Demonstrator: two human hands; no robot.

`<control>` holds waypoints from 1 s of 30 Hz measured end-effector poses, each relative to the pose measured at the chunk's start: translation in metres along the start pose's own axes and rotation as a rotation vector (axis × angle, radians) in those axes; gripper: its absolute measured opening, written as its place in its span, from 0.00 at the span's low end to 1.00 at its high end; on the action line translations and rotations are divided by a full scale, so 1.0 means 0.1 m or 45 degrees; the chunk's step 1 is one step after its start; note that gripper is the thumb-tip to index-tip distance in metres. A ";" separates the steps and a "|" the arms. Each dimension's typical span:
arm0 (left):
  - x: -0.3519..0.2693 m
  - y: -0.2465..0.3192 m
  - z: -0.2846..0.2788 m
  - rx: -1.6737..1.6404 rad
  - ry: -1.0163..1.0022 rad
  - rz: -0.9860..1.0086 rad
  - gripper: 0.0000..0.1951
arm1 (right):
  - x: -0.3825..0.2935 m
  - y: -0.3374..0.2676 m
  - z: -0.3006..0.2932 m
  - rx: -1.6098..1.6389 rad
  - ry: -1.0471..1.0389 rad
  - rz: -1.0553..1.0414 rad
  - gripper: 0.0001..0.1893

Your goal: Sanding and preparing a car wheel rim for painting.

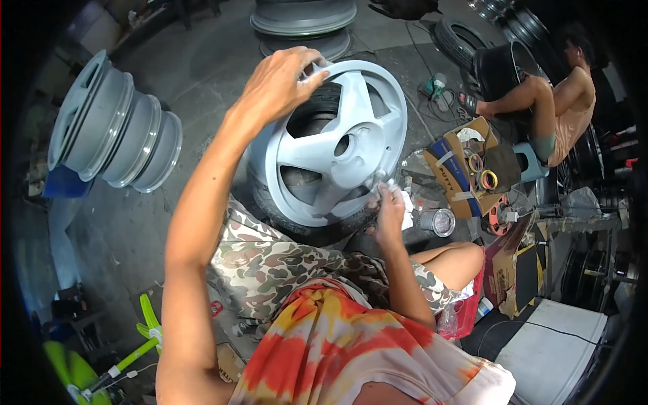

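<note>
A pale grey alloy wheel rim with broad spokes leans in front of me over a black tyre. My left hand grips the rim's upper edge, thumb on the front and the other fingers partly hidden. Low on the rim's right side, my right hand pinches a small whitish wad against the face. The wad is blurred, so its material is unclear. Just right of that hand are a white sheet and a clear cup with greyish contents.
Stacked grey rims stand left, and more rims lie ahead. An open cardboard box holds tape rolls at right. Beyond it, another person sits beside a dark rim. Cables cross the floor. A green fan is lower left.
</note>
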State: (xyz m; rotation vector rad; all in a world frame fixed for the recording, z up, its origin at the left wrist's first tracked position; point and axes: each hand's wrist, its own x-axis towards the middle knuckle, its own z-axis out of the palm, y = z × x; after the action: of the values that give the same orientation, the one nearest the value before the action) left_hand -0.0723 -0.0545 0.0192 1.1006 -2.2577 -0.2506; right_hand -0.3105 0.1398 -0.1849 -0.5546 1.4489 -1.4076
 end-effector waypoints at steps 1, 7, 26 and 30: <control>0.01 0.14 -0.04 -0.120 -0.089 -0.045 0.14 | 0.01 -0.19 0.03 0.042 -0.061 -0.148 0.10; -0.22 0.58 0.38 -0.757 -0.516 -0.040 0.14 | -0.15 -1.14 0.36 0.029 -0.332 -0.357 0.11; -0.23 0.57 0.38 -1.398 -0.532 -0.432 0.10 | -0.14 -1.31 0.46 0.472 -0.541 -0.281 0.07; -0.23 0.61 0.39 -1.405 -0.570 -0.463 0.10 | -0.13 -1.27 0.46 0.502 -0.537 -0.288 0.07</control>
State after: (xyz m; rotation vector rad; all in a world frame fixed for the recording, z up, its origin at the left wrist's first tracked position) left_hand -0.1245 -0.0021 0.0031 0.8251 -1.7177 -1.7714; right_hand -0.3044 0.1019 -0.0543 -0.7219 0.7671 -1.5860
